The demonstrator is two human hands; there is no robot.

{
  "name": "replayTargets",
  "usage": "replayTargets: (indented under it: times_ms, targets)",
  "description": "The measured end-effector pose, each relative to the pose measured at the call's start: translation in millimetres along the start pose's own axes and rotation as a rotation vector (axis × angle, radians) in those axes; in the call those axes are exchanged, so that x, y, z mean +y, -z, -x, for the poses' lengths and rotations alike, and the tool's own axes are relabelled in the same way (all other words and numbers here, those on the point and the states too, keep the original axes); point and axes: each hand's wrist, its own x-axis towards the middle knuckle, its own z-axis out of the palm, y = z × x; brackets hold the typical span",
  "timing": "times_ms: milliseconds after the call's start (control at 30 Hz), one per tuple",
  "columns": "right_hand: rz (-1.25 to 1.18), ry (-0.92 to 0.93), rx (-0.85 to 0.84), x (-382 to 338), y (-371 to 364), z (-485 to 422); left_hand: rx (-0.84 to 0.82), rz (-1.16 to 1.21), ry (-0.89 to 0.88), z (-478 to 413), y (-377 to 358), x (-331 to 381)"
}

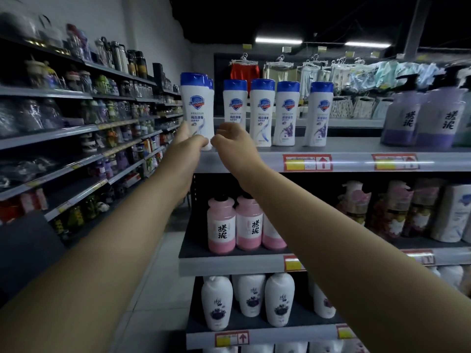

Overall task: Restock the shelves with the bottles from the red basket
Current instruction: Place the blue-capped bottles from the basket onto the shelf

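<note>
Arms of a person reach up from six o'clock to the top shelf (356, 146) of a shop aisle. The left hand (188, 138) grips a white, blue-capped bottle (197, 108) round its lower part, fingers (201, 142) wrapped on it. The bottle is upright at the shelf's front edge, at the nine o'clock end of a row. Whether its base rests on the shelf cannot be told. The right hand (233, 138) is just beside the bottle's base, on its three o'clock side, with fingers curled. Whether they pinch the bottle or only come near it cannot be told. A like bottle stands close behind the held one. Toward three o'clock, four matching bottles (261, 115) stand upright with gaps between them, then purple pump bottles (438, 118). The basket is out of view, so how many bottles are left cannot be told. In my judgement restocking is under way: this bottle is at its place but not yet let go, and the gaps suggest room for more.
</note>
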Motion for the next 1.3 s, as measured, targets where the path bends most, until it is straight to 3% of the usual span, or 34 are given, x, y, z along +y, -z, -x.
replayTargets:
  times_ms: [367, 567, 800, 933, 1300]
  targets:
    - [0.094, -0.170, -0.005, 1, -44, -68, 0.000, -0.046, 0.062, -54, 20, -19]
    - [0.118, -0.131, 0.006, 4, -40, -65, -0.054, -0.056, 0.057, -44, 20, -8]
    - [0.049, -0.054, 0.068, -6, -25, -26, 0.011, -0.060, 0.015, -21, 8, -8]
    - [-0.046, 0.027, 0.083, 3, -5, 10, -0.005, 0.120, -0.008, 13, -15, 3]
    - [-0.154, -0.007, 0.077, 50, 94, 92, -0.018, 0.240, 0.069, 95, -104, -11]
